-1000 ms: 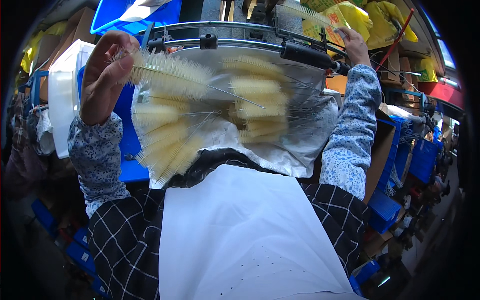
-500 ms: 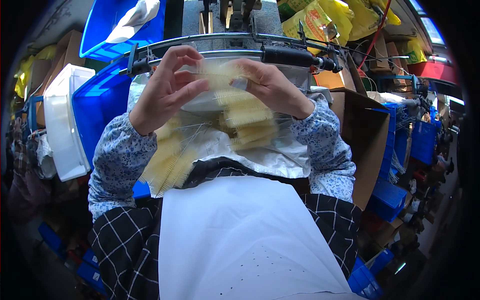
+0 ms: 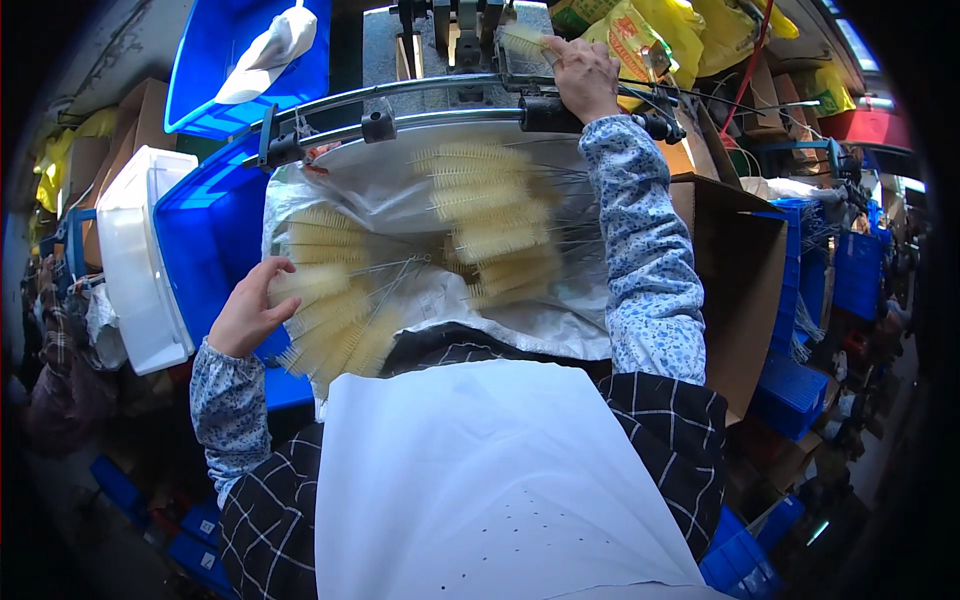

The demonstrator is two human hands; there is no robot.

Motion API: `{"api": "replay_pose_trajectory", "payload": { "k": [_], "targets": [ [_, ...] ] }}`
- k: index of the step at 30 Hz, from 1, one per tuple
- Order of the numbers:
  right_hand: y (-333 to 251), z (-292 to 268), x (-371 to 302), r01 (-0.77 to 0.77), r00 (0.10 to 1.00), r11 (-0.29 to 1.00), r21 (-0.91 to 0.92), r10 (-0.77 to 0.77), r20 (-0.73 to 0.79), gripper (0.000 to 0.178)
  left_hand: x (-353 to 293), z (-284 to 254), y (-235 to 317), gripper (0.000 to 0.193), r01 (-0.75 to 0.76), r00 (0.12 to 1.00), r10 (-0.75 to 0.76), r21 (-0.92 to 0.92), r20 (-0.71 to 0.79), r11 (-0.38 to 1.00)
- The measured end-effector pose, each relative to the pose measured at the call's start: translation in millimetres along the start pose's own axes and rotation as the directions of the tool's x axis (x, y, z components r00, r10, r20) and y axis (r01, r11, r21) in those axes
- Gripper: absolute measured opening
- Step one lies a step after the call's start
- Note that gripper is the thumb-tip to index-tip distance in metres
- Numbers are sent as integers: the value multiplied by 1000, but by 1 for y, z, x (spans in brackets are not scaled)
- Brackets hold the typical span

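Left hand (image 3: 252,310) is curving half-open around a pale brush (image 3: 312,284) on the left pile; cannot tell whether it's gripping. Right hand (image 3: 587,78) is pinching another brush (image 3: 523,40) beyond the metal rails (image 3: 450,119).

The middle is lit well, with cool, even light, and the white apron (image 3: 480,480) looks brightest. At upper right, a window (image 3: 852,42) glows pale. The lower corners are very dark. The brushes (image 3: 497,225) are slightly blurred, and the metal bars (image 3: 440,121) appear curved by the lens.
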State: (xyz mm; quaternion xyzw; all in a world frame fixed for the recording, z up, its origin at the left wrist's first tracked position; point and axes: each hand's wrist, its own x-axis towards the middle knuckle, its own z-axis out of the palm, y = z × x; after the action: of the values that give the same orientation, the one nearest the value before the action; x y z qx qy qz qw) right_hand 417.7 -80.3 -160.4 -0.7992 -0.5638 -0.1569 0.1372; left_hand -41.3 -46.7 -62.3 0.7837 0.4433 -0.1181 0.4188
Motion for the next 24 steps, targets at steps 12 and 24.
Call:
{"api": "replay_pose_trajectory", "payload": {
  "k": [12,24],
  "targets": [
    [-3,-4,1,29,999,1000,11,-29,-30,26,-16,-18,42,26,-275,950,279,48,-137,960],
    [17,27,26,113,993,992,50,-115,28,35,-37,-46,51,31,-328,916,241,-254,-320,910]
  ]
}}
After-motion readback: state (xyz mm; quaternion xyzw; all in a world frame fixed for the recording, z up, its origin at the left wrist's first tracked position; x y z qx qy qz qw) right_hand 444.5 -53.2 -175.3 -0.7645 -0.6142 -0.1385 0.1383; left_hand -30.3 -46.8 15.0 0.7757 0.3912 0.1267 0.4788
